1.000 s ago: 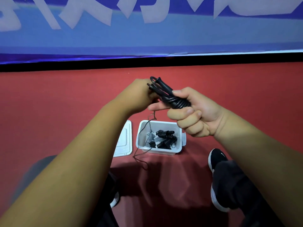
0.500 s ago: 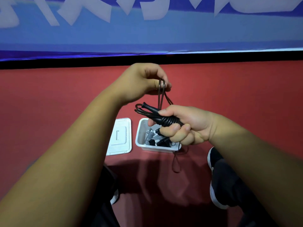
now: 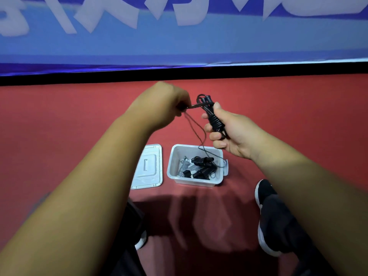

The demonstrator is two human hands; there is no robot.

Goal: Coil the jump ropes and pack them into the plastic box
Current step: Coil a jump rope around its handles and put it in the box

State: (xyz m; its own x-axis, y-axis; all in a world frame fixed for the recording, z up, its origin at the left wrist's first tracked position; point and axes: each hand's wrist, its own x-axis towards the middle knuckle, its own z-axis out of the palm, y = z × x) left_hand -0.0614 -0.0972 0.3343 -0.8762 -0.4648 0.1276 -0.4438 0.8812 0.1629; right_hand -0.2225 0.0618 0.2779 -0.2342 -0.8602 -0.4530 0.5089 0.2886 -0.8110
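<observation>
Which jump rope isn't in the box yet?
The black jump rope gripped in the right hand, loose cord pinched by the left hand; the others lie coiled inside the plastic box.

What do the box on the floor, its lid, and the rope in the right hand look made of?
Translucent white rectangular box: thin moulded plastic, semi-gloss; its walls let light through. Flat whitish rectangular lid: likely the same plastic, with pressed ridges. Black coiled jump rope: glossy cord, probably PVC or coated wire; highlights glint along the wraps.
</observation>
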